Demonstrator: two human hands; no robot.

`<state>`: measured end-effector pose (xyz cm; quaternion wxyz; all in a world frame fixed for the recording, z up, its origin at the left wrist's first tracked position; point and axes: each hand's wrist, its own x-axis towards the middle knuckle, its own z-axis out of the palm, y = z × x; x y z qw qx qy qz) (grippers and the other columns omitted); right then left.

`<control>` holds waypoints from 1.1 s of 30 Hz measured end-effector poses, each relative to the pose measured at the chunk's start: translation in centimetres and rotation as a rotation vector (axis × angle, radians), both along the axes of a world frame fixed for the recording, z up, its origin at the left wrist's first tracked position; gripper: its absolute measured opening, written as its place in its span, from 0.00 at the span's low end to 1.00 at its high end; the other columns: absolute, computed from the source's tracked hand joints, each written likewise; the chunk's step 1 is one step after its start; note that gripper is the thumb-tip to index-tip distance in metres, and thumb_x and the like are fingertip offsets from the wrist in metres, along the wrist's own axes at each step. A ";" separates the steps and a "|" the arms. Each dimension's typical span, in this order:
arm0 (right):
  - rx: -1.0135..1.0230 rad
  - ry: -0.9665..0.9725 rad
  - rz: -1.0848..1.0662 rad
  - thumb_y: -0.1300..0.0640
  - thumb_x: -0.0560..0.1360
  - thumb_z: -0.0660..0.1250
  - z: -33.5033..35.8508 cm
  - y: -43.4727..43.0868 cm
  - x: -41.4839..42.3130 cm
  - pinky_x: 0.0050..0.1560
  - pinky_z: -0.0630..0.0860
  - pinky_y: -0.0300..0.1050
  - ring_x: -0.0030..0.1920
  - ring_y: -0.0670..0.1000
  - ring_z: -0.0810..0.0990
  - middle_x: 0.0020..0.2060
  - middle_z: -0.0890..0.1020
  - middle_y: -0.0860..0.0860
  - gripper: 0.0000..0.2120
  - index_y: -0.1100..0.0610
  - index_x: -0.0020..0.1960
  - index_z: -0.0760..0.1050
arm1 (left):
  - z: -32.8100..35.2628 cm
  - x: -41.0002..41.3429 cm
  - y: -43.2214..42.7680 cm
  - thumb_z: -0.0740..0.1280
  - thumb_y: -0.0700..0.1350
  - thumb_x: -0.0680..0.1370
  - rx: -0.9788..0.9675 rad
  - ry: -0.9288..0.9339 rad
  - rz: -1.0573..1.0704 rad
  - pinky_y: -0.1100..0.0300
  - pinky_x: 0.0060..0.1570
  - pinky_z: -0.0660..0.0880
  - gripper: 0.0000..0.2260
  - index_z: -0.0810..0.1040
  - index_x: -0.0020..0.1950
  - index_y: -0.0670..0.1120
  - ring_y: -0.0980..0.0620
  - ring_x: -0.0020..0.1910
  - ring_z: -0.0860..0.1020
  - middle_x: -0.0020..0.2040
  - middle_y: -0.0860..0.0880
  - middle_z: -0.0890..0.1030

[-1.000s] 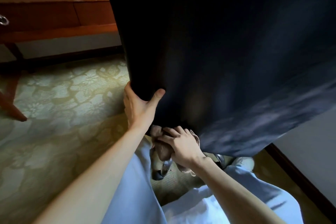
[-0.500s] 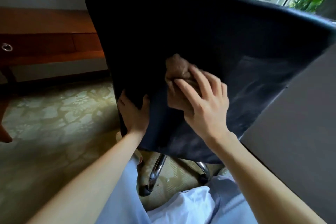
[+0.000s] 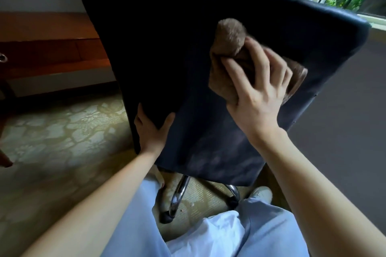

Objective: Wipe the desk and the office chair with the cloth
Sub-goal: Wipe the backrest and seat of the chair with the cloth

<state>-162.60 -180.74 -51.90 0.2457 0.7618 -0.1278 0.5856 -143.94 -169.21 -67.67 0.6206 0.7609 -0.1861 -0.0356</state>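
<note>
**Carpeted room, cloth [image 3: 229,35] on the chair [image 3: 156,48] back**

A patterned carpet [image 3: 52,131] ran under the wooden counter [image 3: 52,33] on the left, well apart from the work. The chair's dark back faced the person. The left hand [image 3: 151,131] was clamped on its lower left edge, thumb on the rear face. The right hand [image 3: 257,94] pressed the brown cloth against the upper right of the back, fingers closed on its folds. The cloth looked soft and light, best held wadded. The chair would likely swivel unless steadied at the edge.

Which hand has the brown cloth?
The right hand, holding the fuzzy brown cloth against the dark blue chair back; the left hand only grips its edge.
</note>
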 end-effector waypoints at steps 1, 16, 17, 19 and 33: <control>0.013 -0.001 0.006 0.63 0.76 0.66 -1.1 -0.1 0.5 0.58 0.72 0.61 0.64 0.63 0.76 0.67 0.79 0.61 0.16 0.53 0.60 0.85 | -0.3 0.1 0.0 0.76 0.58 0.74 0.008 -0.011 -0.015 0.55 0.73 0.59 0.49 0.50 0.84 0.46 0.40 0.79 0.60 0.80 0.38 0.57; 0.128 0.215 0.129 0.57 0.80 0.63 -15.1 0.8 5.2 0.55 0.72 0.58 0.64 0.56 0.75 0.64 0.82 0.55 0.13 0.48 0.54 0.86 | -6.2 2.4 0.2 0.74 0.61 0.75 0.143 -0.079 -0.022 0.49 0.72 0.66 0.49 0.44 0.84 0.60 0.36 0.75 0.65 0.76 0.37 0.61; 0.139 0.252 0.141 0.56 0.81 0.61 -16.4 0.9 5.6 0.55 0.72 0.57 0.64 0.55 0.76 0.65 0.82 0.54 0.14 0.47 0.54 0.86 | -6.6 2.8 0.4 0.74 0.60 0.75 0.147 -0.085 -0.029 0.52 0.72 0.65 0.48 0.44 0.83 0.62 0.37 0.75 0.65 0.76 0.38 0.61; 0.160 0.342 0.155 0.56 0.80 0.62 -19.2 1.2 6.3 0.55 0.73 0.55 0.63 0.54 0.78 0.66 0.82 0.52 0.13 0.46 0.54 0.86 | -7.4 3.8 1.0 0.74 0.57 0.77 0.161 -0.090 -0.036 0.53 0.71 0.64 0.45 0.44 0.82 0.67 0.39 0.76 0.65 0.76 0.41 0.62; 0.507 1.108 0.096 0.52 0.65 0.82 -31.3 3.4 9.8 0.59 0.81 0.47 0.65 0.55 0.81 0.65 0.82 0.52 0.26 0.52 0.63 0.83 | -9.8 7.9 2.9 0.66 0.60 0.80 0.293 -0.199 -0.142 0.56 0.57 0.72 0.35 0.48 0.81 0.68 0.49 0.69 0.72 0.74 0.46 0.69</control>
